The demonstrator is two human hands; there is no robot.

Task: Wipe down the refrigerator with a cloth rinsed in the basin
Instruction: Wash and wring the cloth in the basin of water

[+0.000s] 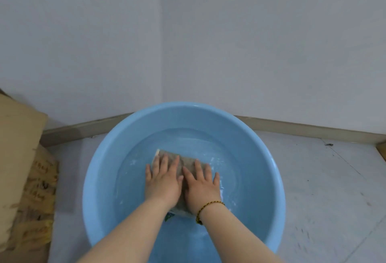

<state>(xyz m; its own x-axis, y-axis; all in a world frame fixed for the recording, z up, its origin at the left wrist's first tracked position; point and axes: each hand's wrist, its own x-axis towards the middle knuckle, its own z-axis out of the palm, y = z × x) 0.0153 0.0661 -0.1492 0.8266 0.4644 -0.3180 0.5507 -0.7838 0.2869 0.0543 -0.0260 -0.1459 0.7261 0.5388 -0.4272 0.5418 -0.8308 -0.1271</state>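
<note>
grey-brown rectangular cloth [186,160] in round blue plastic basin [98,168]: long axis away from me | my left hand [163,181], right hand [201,187]: grip flat, pressing it | green label [168,216] unreadable

- Illumination is soft, even and moderately bright; the walls [250,33] carry no hard shadows.
- Small white glints mark the water [208,150] in the basin [100,168].
- Wide-angle distortion bows the baseboard [313,127].
- The cardboard box [18,158] at the left edge appears smeared; the centre is sharper.
</note>
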